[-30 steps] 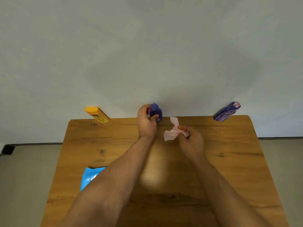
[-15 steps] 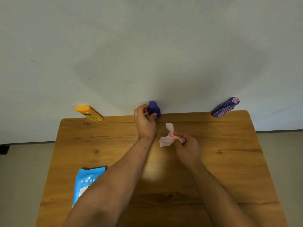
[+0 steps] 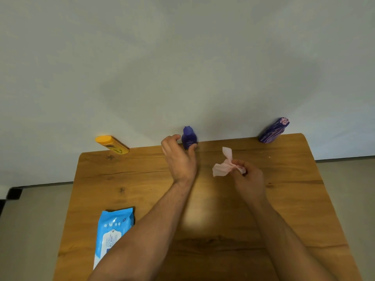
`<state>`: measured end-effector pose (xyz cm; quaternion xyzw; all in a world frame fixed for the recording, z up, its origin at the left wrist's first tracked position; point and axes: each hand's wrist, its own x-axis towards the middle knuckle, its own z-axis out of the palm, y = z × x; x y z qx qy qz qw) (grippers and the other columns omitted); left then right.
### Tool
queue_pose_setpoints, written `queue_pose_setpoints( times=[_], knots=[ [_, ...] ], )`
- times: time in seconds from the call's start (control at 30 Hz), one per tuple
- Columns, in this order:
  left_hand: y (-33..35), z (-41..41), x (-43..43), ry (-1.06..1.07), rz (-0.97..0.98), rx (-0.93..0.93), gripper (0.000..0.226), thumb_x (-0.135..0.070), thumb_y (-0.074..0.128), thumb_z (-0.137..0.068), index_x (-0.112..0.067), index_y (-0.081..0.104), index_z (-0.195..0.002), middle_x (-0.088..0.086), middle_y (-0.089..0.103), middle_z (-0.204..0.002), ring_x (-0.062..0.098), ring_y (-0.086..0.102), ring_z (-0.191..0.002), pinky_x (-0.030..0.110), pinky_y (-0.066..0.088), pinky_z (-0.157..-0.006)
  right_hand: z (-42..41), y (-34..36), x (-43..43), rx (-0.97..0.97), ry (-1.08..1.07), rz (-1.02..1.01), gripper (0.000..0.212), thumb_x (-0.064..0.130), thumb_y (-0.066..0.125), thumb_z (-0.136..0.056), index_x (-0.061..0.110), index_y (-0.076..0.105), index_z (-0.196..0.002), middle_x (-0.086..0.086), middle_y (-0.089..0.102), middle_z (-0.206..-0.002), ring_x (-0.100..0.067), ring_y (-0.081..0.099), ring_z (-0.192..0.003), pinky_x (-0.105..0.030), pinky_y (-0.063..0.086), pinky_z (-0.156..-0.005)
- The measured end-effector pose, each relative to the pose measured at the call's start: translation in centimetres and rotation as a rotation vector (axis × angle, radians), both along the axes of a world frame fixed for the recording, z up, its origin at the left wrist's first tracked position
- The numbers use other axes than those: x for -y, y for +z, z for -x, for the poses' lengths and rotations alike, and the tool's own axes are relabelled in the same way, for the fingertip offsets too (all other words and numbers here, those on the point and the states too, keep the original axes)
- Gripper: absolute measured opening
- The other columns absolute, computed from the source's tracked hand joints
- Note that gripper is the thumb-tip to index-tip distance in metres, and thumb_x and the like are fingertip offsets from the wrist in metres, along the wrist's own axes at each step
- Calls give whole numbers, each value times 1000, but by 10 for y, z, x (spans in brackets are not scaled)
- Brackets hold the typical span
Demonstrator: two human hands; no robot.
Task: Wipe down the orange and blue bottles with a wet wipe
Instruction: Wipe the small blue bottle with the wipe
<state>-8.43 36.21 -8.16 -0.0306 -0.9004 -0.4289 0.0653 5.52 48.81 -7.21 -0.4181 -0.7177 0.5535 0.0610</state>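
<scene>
Right grip (image 3: 250, 177) is pinched on the pink wet wipe (image 3: 222, 168), up off the counter (image 3: 142, 179) and clear of both bottles. Left grip (image 3: 178, 159) is cupped round the blue bottle (image 3: 189, 137) at the far edge, thumb on it; I can't tell if it's clamped. Orange bottle (image 3: 111, 145) is far left, untouched. Wipe pack (image 3: 113, 230) is near left. My read: wipe drawn, no wipe-to-bottle contact, and I can't confirm either bottle is done.

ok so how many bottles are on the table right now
3, all along the far edge of the table: the orange bottle at the left, the blue bottle in the middle with the left hand on it, a purple patterned bottle at the right. None looks hidden.
</scene>
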Motion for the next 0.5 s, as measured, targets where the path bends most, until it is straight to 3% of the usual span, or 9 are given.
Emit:
queue_pose_setpoints(
  times=[0.1, 0.2, 0.37, 0.5],
  knots=[
    [12, -14, -23, -220, 26, -170, 38, -15, 77, -85, -9, 55, -115, 5, 52, -114, 18, 50, -103, 32, 51, -83, -8, 5, -18, -31, -84, -42, 29, 9, 62, -97, 18, 67, -124, 5, 70, -114, -9, 65, -98, -25, 54, -79],
    [22, -22, -62, -571, 113, -203, 31, -17, 65, -95, -11, 57, -124, 4, 54, -120, 15, 53, -108, 28, 53, -88, -18, 7, -40, -70, -192, -117, 35, 8, 64, -94, 15, 64, -128, -3, 67, -125, -17, 63, -108, -14, 48, -76],
    [30, -22, -139, -922, 425, -267, 54, -13, 63, -93, -17, 46, -145, 12, 50, -127, 25, 56, -107, 37, 59, -80, -31, 17, -67, -75, -264, -196, 39, 3, 61, -95, 11, 61, -133, -8, 65, -130, -21, 62, -116, -6, 40, -75],
    [34, -19, -180, -1015, 633, -251, 65, -19, 63, -95, -28, 31, -151, 9, 47, -123, 24, 56, -98, 37, 59, -78, -40, 18, -75, -102, -283, -186, 34, 6, 61, -95, 11, 64, -129, -9, 68, -123, -20, 63, -108, -15, 47, -80]
  ],
)
